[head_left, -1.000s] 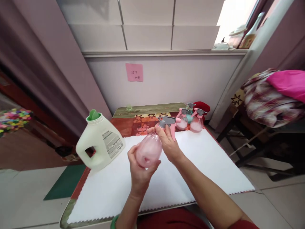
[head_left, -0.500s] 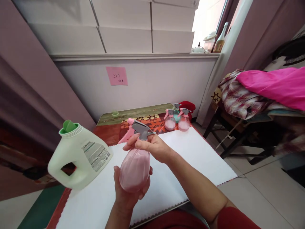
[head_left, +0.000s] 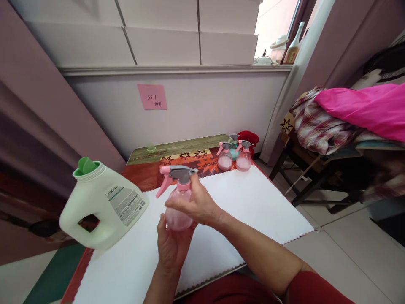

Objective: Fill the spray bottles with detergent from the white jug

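Note:
A pink spray bottle [head_left: 179, 215] with a grey and pink trigger head is held upright above the white table cover [head_left: 221, 236]. My left hand [head_left: 175, 245] cups its base from below. My right hand [head_left: 198, 202] wraps the upper body of the bottle from the right, just under the trigger head, thumb across the front. The pink trigger points left and no finger is on it. To the left stands a large pale green jug [head_left: 110, 211] with a green cap piece in its mouth.
Two pink spray bottles [head_left: 225, 159] and a green one [head_left: 233, 151] stand at the table's back right, beside a red item [head_left: 249, 137]. A small green ring [head_left: 151, 148] lies at the back left. Clothes [head_left: 335, 122] are heaped on a chair at right.
My right hand has moved from the bottle's neck down onto its body. The bottle is now more upright, its trigger head lower and further left.

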Demonstrator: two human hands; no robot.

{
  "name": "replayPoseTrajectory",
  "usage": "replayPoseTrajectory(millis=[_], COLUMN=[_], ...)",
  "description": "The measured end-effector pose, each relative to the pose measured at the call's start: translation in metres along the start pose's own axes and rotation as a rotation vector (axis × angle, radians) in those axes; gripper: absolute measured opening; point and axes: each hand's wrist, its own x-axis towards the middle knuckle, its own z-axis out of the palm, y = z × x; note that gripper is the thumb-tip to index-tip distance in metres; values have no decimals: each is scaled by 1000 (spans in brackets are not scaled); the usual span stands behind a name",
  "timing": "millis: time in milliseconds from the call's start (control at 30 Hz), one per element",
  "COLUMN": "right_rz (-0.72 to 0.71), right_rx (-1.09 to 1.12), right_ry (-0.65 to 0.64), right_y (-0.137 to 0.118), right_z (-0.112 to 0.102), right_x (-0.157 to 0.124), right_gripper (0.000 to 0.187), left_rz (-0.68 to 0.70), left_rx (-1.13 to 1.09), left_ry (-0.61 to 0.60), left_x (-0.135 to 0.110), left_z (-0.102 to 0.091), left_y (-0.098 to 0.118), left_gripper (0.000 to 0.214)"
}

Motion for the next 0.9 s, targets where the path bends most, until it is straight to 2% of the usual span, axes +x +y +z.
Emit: replayPoseTrajectory(millis=[67,100,233,367,433,500,567,633,700,767,900], right_rz=[16,33,163,213,246,261,234,199,212,221,181], right_rx=[-45,-72,-254,-383,-405,-409,-401,-413,-494,-588,-756], right_ry=[-67,-85,-53,68,113,157,218,321,452,569,720], right_y=[13,18,32,31,35,45,63,83,102,115,132], right_z=[-1,-2,0,2,-1,-9,-24,-47,-76,-108,-161], right_x=[-7,-10,-18,-14,-11,-11,-13,-15,-14,-9,10], right_gripper=[88,92,79,82,83,80,75,71,72,76,82], left_rz=[13,22,95,119,122,116,96,70,27,-34,-82], left_rx=[-5,-2,87,260,429,699,968,1117,1157,1177,1272], left_ry=[42,55,100,93,48,18,43,84,91,58,-54], left_x=[3,4,11,17,20,24,30,36,41,45,47], left_z=[3,3,3,2,-3,-12,-24,-38,-50,-58,-61], left_y=[3,3,-4,-16,-18,-17,-15,-14,-14,-14,-12], left_gripper=[58,59,60,63,63,62,66,78,80,70,57])
